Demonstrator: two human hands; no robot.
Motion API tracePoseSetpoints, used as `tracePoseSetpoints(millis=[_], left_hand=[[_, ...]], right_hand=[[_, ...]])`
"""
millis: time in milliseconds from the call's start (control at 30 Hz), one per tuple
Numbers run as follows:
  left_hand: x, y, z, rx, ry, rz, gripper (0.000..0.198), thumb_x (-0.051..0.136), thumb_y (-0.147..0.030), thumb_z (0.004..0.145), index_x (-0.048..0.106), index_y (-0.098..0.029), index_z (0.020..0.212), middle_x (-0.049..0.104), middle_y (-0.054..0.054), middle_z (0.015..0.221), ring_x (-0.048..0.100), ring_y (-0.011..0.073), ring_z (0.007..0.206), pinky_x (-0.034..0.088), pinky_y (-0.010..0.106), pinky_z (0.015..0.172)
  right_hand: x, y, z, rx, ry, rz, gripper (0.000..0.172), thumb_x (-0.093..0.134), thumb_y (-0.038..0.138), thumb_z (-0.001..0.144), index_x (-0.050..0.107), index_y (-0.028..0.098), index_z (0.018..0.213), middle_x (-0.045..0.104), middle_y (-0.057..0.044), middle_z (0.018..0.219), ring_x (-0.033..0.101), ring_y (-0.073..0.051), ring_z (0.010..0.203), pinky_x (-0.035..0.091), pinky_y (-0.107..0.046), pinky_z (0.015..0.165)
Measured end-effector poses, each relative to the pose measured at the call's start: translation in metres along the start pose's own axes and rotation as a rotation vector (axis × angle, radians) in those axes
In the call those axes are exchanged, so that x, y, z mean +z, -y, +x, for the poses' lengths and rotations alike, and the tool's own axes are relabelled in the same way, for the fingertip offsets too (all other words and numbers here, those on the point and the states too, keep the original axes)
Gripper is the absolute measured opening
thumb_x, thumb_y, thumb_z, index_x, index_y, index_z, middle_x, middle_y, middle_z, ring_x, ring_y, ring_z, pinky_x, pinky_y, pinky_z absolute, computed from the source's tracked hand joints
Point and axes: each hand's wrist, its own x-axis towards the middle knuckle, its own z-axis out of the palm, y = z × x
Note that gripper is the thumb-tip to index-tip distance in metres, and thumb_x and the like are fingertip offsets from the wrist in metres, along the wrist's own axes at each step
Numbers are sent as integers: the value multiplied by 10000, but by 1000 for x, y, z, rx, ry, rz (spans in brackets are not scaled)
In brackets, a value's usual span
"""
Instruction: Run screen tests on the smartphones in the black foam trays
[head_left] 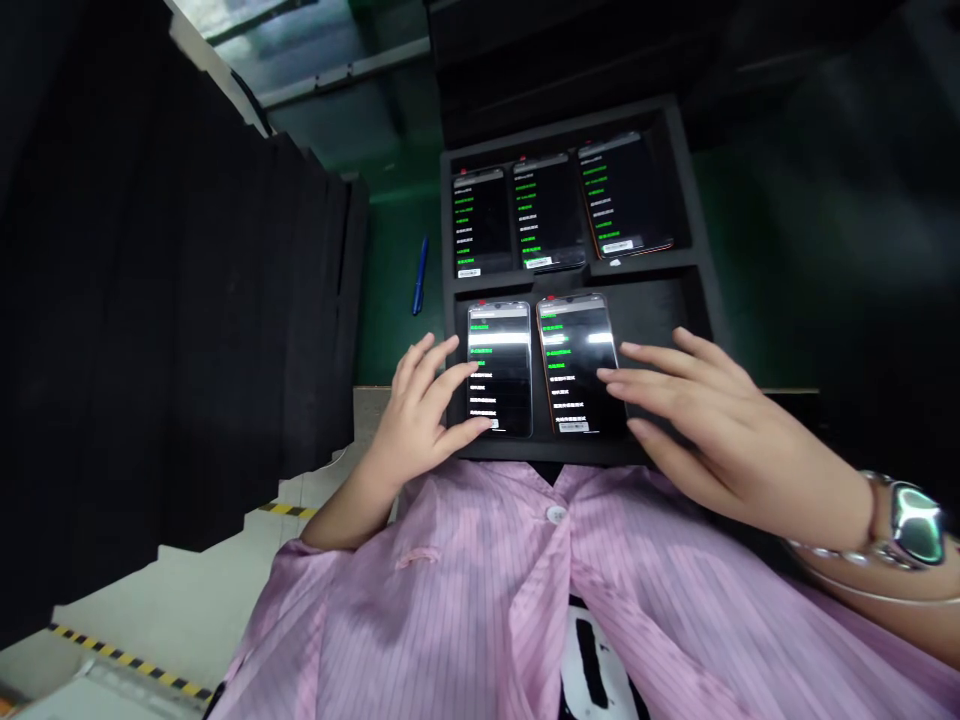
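Two lit smartphones lie face up in the near row of a black foam tray [517,285]. Over the left edge of the near-left smartphone [501,385] is my left hand [420,410], fingers spread, with the thumb and a finger at its screen. My right hand [697,420] has its fingers stretched over the right edge of the near-right smartphone [574,385]. Whether the fingertips touch the glass I cannot tell. Both screens show dark lists with green and white lines of text and a white label near the bottom.
In the tray's far row lie a left smartphone [480,225], a middle smartphone [547,215] and a right smartphone [626,195], all lit. A blue pen [421,275] rests on the green table [390,340]. Tall stacked black foam [247,300] stands at the left.
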Motion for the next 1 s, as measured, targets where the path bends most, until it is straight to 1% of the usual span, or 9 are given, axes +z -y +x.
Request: tracePoseSetpoints(millis=[167,367,533,667,767,833,900,967,1000], left_hand=[[10,3,-7,-138,129,-11,584,574,-611,989,534,-236,1434,468,155,1595,318,350,1565,326,571,1258],[18,2,-7,-122,126,-7,520,571,-540,1009,552,-228,1425,438,162,1610,421,324,1506,376,528,1239],[17,2,-6,-107,142,15,532,584,-491,1014,516,-236,1475,417,167,1619,457,316,1476,412,514,1215],[16,2,-9,-116,153,61,453,588,-440,1013,581,-234,1416,422,146,1621,376,355,1523,387,570,1226],[11,3,-6,-121,166,78,478,618,-465,996,576,-258,1424,403,134,1635,270,385,1572,354,618,1235],[5,5,4,-89,115,61,559,620,-498,993,511,-250,1482,386,157,1638,253,372,1581,342,609,1244],[2,12,23,-70,11,56,597,603,-528,999,477,-235,1504,388,171,1631,263,351,1580,327,589,1258],[0,23,51,-115,-63,88,588,580,-568,1000,510,-243,1485,385,157,1639,253,355,1581,305,594,1267],[1,30,67,-161,-66,112,577,571,-595,996,548,-253,1460,373,145,1652,241,370,1583,296,610,1265]], right_hand=[[22,-8,-10,35,45,-39,368,550,182,994,546,204,1361,683,-119,1323,560,-352,1371,350,-678,1224],[34,-16,-16,28,-5,-106,350,565,176,993,547,160,1342,673,-166,1330,583,-376,1330,424,-684,1158],[37,-14,-14,-4,-16,-118,334,568,171,993,551,154,1326,675,-152,1339,596,-360,1315,435,-675,1155],[39,-15,-14,27,35,-139,312,541,223,1020,554,152,1323,683,-137,1327,578,-369,1345,451,-698,1133],[26,-18,-7,55,43,-93,337,542,245,1021,545,167,1349,662,-144,1358,545,-361,1387,427,-698,1159],[12,-23,7,63,-17,-64,378,559,250,1011,534,194,1384,620,-152,1415,516,-348,1418,403,-667,1196],[1,-34,27,70,-83,-59,409,570,273,1006,532,218,1410,580,-155,1455,482,-343,1446,391,-626,1220],[0,-53,53,101,-98,-91,408,553,339,1017,556,226,1410,553,-160,1465,464,-356,1449,393,-611,1217],[3,-65,67,134,-82,-127,405,531,387,1025,581,225,1393,539,-165,1466,472,-371,1430,398,-626,1203]])
